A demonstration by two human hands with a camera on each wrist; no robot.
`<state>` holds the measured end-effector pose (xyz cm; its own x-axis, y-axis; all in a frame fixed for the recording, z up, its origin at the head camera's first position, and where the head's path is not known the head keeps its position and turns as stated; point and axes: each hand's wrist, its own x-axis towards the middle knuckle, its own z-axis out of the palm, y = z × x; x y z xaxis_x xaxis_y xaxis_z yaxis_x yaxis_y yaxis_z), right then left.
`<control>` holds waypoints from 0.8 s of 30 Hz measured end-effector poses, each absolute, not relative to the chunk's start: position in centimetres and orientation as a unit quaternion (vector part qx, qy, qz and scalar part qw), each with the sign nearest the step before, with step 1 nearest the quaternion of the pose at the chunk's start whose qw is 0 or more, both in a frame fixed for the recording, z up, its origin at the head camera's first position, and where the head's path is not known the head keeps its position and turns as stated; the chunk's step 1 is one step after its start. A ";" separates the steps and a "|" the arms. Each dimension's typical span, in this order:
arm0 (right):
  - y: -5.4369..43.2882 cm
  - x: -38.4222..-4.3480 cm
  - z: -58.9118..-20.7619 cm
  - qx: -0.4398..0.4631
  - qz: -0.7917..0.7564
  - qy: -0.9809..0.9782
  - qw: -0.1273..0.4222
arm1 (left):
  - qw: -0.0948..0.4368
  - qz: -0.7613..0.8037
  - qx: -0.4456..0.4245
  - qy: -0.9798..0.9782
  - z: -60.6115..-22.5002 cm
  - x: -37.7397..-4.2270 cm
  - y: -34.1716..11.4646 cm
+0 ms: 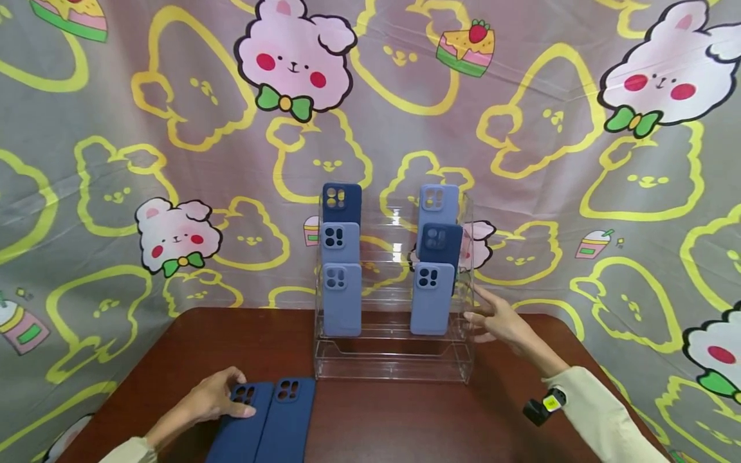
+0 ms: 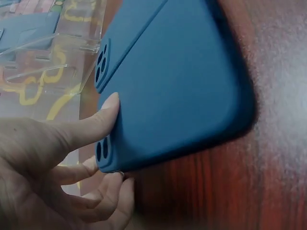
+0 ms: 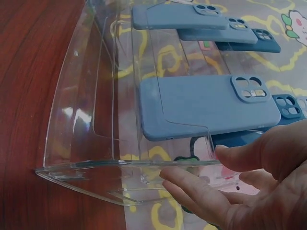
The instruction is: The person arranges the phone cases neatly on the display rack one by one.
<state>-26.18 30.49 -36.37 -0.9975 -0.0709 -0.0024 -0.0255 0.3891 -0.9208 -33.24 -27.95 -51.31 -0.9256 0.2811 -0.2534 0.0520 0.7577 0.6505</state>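
My left hand (image 1: 211, 395) pinches the camera end of a dark blue phone case (image 1: 240, 434), thumb on its back and fingers beneath the edge, as the left wrist view (image 2: 168, 96) also shows. Flush beside it on the table lies a second dark blue phone case (image 1: 286, 418). At the right side of a clear acrylic rack (image 1: 393, 370), my right hand (image 1: 503, 321) has its fingers loosely extended. Its thumb and fingertips are right at the side panel in the right wrist view, close to a light blue phone case (image 3: 201, 105) on the rack.
The tiered rack bears two columns of cases. The left column has a dark blue case (image 1: 350, 209) over two light blue ones; on the right, a dark blue case (image 1: 451, 247) sits between light blue ones. Behind the brown table (image 1: 405, 424) hangs a cartoon-print cloth (image 1: 399, 135).
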 end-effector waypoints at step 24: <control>30.8 -26.2 -36.3 -0.017 -0.565 0.825 0.029 | 0.218 0.521 0.116 0.817 -38.4 -30.0 -29.4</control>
<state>-26.21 30.80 -36.30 -0.9977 -0.0610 -0.0292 0.0052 0.3618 -0.9322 -30.04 -29.39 -38.38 -0.8781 0.4169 -0.2347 -0.0366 0.4306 0.9018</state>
